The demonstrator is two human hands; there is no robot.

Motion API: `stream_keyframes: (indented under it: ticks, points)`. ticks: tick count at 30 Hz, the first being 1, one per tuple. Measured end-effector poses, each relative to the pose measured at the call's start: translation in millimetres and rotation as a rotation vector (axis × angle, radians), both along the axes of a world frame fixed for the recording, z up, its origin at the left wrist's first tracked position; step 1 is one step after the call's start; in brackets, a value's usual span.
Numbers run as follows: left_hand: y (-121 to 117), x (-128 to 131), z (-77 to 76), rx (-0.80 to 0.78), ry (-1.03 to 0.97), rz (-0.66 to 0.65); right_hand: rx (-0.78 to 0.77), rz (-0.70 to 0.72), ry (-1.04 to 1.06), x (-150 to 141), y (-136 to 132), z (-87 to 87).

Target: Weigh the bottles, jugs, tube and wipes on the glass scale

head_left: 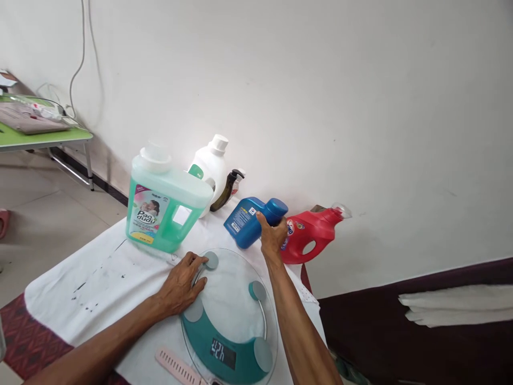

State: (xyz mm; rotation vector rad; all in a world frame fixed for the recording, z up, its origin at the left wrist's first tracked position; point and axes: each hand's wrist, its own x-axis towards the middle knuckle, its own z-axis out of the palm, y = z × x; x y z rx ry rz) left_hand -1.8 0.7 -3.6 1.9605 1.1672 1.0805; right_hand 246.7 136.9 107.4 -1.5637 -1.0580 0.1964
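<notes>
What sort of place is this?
Likely a room in a home, though a small shop or workroom isn't ruled out. Signs: a glass bathroom-type scale on a white cloth, a labelled green jug beside it, and a low green table by the wall.

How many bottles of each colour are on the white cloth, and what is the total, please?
Green bottle: 1
White bottle: 1
Dark pump bottle: 1
Pale bottle, apparently, mostly hidden: 1
Blue bottle: 1
Red bottle: 1
Total: 6, not counting a brown object too hidden to identify.
</notes>
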Motion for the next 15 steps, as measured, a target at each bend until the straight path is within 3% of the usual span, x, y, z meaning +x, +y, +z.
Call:
stream_keyframes:
  ticks: [4,9,11,15]
  points:
    - [-0.4,-0.8,1.1,-0.01,0.002,-0.014,0.096,0.056,0.048,1.8,-40.4,14.2]
    - [0.4,-1.3,2.0,-0.05,0.011,-0.037,0.273,0.226,0.146,2.4,-104.2,35.6]
    - [1.0,-1.6,1.5,-0.042,0.016,-0.033,0.217,0.241,0.19,1.9,-130.1,32.6]
    - [2.3,-2.3,1.1,-0.034,0.043,-0.037,0.063,0.201,0.284,0.2,-173.3,9.4]
